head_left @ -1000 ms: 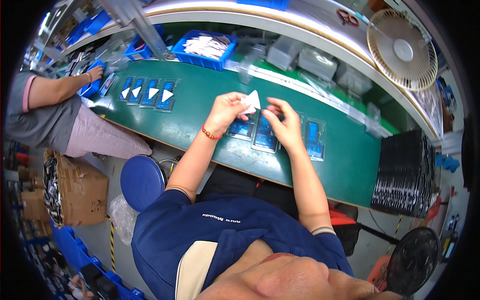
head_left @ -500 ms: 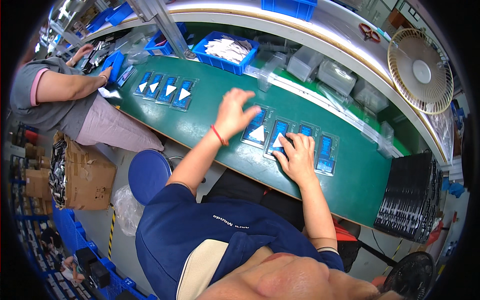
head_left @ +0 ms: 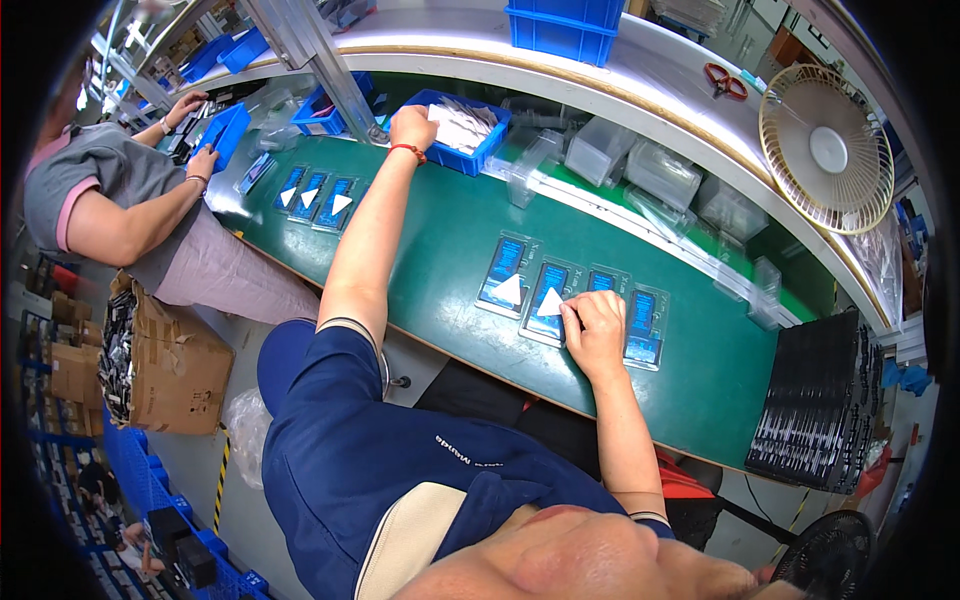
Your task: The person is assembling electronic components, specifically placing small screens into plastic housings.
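Note:
My left hand point(head_left: 413, 127) reaches to the left side of a blue bin point(head_left: 463, 160) full of white paper pieces point(head_left: 462, 123). Its fingers are closed at the pieces; what they grip is hidden. On the green table, a row of clear plastic trays holds flat blue rectangular panels. White triangles lie on the leftmost panel point(head_left: 507, 262) and on the second panel point(head_left: 547, 299). My right hand point(head_left: 598, 330) hovers over the third panel point(head_left: 602, 283), partly covering it, with fingertips pinched together beside the second triangle. At the right end lies a bare panel point(head_left: 642, 315).
More panels with white triangles point(head_left: 334, 203) lie farther left, partly behind my left arm. A co-worker point(head_left: 110, 190) holds a blue bin point(head_left: 226, 138) there. A tall stack of black trays point(head_left: 815, 400) stands at right. A fan point(head_left: 827, 150) and scissors point(head_left: 725, 82) are by the shelf.
My left hand has moved from above the leftmost panel up and left to the blue bin, its fingers now closed. My right hand has drawn back from the second panel's white triangle.

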Demonstrator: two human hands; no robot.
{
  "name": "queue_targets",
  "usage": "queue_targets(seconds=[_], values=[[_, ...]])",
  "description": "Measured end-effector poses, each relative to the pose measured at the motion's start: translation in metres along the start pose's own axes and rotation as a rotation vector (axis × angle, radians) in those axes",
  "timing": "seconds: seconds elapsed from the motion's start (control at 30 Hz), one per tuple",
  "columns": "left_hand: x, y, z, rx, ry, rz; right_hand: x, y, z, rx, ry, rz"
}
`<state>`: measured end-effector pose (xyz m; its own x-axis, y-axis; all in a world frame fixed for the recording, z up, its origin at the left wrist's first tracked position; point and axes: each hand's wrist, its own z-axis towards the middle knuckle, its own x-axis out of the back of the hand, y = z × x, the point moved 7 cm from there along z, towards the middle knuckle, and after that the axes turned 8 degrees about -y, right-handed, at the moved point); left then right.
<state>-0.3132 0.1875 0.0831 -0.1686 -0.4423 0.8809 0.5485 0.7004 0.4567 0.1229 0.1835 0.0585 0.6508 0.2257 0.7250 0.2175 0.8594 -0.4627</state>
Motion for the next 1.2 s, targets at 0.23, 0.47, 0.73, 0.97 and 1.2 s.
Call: queue_targets(seconds=[0.23,0.47,0.73,0.97,1.2], values=[[-0.002,-0.057,0.016,0.058,0.019,-0.635,-0.003,-0.001,-0.001,0.003,-0.010,0.023],[0.006,-0.060,0.016,0.050,0.100,-0.819,-0.004,0.001,-0.002,-0.027,-0.023,0.037],[0.013,-0.045,0.002,0.059,0.257,-0.727,-0.007,0.004,-0.002,-0.047,-0.047,0.050],[0.019,-0.037,0.000,-0.066,0.400,-0.476,-0.009,0.005,-0.005,-0.047,-0.041,0.066],[0.013,0.017,-0.069,-0.173,0.176,-1.182,-0.001,0.016,-0.002,-0.224,0.001,0.255]])
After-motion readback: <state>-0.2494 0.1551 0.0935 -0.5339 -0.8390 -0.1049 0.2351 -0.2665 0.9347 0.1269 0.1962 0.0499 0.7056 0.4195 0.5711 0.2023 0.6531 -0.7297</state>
